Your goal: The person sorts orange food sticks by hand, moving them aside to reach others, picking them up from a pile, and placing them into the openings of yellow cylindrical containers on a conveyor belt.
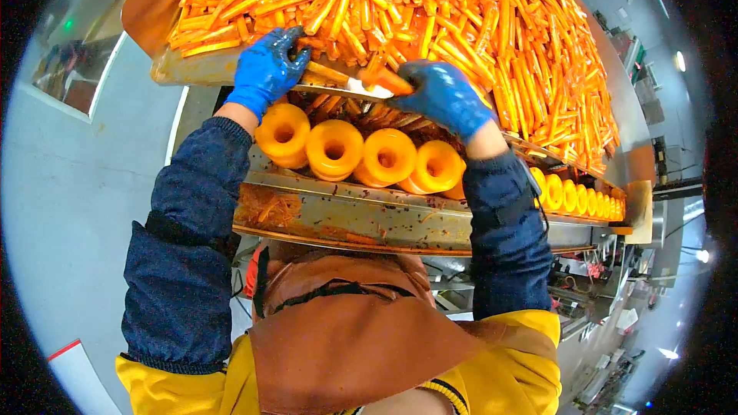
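My left hand (pixel 269 69), in a wet blue glove, is at the near edge of the heaped orange sticks (pixel 538 61). Its fingers are curled at the end of one glossy orange stick (pixel 327 72). To the right, my right hand (pixel 447 94), also gloved in blue, is closed on another orange stick (pixel 388 81), which is smeared by motion. A bright whitish patch (pixel 369 89) shows between the two sticks. Below the hands stand several yellow ring-topped cups (pixel 335 149) with dark central holes, in a row along the metal trough.
A metal ledge (pixel 346 211) with orange scraps and dark specks runs along my side of the cups. The cup row (pixel 569 197) continues to the far right. A brown apron (pixel 361 346) covers my front. Grey floor (pixel 84 177) lies at left.
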Demonstrator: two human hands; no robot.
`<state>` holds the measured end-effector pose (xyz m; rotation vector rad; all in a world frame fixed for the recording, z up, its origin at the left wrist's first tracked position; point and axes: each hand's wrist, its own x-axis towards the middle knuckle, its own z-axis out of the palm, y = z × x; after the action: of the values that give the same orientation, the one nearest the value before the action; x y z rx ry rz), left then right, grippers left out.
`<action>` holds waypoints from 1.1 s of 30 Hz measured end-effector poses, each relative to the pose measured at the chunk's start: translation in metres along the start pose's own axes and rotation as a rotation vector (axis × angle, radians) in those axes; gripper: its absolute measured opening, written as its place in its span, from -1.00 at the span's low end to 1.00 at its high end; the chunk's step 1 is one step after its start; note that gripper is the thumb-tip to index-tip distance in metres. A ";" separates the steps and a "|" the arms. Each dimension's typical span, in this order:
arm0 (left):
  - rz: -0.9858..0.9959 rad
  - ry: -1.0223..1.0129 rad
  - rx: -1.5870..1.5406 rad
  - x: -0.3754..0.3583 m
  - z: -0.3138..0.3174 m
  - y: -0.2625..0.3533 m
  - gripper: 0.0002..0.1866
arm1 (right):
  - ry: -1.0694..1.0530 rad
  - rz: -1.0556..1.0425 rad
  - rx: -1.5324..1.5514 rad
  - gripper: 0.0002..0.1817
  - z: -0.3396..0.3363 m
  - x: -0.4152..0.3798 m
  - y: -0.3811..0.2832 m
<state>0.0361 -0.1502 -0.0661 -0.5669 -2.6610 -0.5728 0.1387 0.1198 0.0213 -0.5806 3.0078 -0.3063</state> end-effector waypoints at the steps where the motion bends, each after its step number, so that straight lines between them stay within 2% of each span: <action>1: 0.015 0.013 0.010 0.000 0.003 -0.003 -0.49 | 0.192 0.085 0.253 -0.58 0.001 -0.011 -0.003; 2: 0.030 0.025 0.020 -0.001 0.007 -0.005 -0.50 | 0.383 0.174 0.506 -0.62 0.004 -0.022 -0.007; 4: 0.056 0.072 0.037 -0.002 0.009 -0.004 -0.52 | 0.405 0.306 1.078 -0.72 0.016 -0.045 -0.026; 6: 0.092 0.118 0.057 -0.001 0.008 -0.002 -0.54 | 0.505 0.321 1.073 -0.74 0.058 -0.057 -0.035; 8: 0.023 0.007 0.031 0.000 0.003 -0.001 -0.49 | 0.420 0.362 0.754 -0.76 0.094 -0.067 -0.026; 9: 0.022 0.005 0.033 0.000 0.003 -0.002 -0.49 | 0.551 0.350 0.854 -0.78 0.079 -0.069 -0.042; 10: 0.035 0.020 0.059 -0.001 0.003 -0.002 -0.49 | 0.547 0.350 0.856 -0.78 0.080 -0.068 -0.045; 12: 0.048 0.033 0.084 -0.003 0.005 -0.002 -0.48 | 0.757 0.356 1.073 -0.81 0.081 -0.068 -0.050; 14: 0.041 0.052 0.080 -0.001 0.007 -0.003 -0.49 | 0.731 0.345 1.184 -0.81 0.084 -0.059 -0.063; 16: 0.065 0.078 0.085 -0.001 0.007 -0.003 -0.49 | 0.628 0.156 1.193 -0.78 0.096 -0.041 -0.074; 18: 0.087 0.103 0.091 -0.002 0.006 -0.002 -0.50 | 0.428 0.132 0.857 -0.66 0.091 -0.040 -0.083; 19: 0.069 0.078 0.066 -0.001 0.005 -0.002 -0.51 | 0.402 0.067 0.633 -0.64 0.091 -0.040 -0.082; 20: 0.051 0.055 0.042 0.000 0.004 -0.002 -0.51 | 0.407 0.068 0.630 -0.64 0.087 -0.040 -0.076; 22: 0.059 0.062 0.048 -0.002 0.002 0.000 -0.52 | 0.441 -0.041 0.680 -0.52 0.070 -0.043 -0.049; 23: 0.069 0.067 0.058 -0.002 0.002 0.000 -0.53 | 0.475 0.193 0.551 -0.63 0.053 -0.047 -0.034; 24: 0.079 0.072 0.068 -0.002 0.002 0.001 -0.53 | 0.567 0.306 0.430 -0.65 0.052 -0.044 -0.002; 25: 0.092 0.101 0.054 -0.003 0.001 0.003 -0.55 | 0.657 0.251 0.213 -0.59 0.036 -0.043 0.023; 27: 0.102 0.117 0.068 -0.003 0.003 0.001 -0.55 | 0.538 0.339 -0.311 -0.37 0.018 -0.033 0.064; 28: 0.112 0.129 0.087 -0.003 0.003 0.001 -0.56 | 0.538 0.339 -0.313 -0.37 0.015 -0.024 0.069; 30: 0.100 0.122 0.075 -0.004 0.002 0.003 -0.55 | 0.239 0.281 -0.401 -0.35 0.011 -0.009 0.071; 31: 0.088 0.115 0.065 -0.003 -0.001 0.004 -0.55 | 0.107 0.339 -0.301 -0.40 0.004 -0.007 0.065; 33: 0.073 0.098 0.056 -0.003 -0.004 0.007 -0.55 | 0.106 0.366 -0.292 -0.42 0.010 -0.010 0.068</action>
<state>0.0429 -0.1471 -0.0621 -0.6013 -2.5450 -0.4909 0.1240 0.1838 -0.0021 -0.0170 3.1990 0.1298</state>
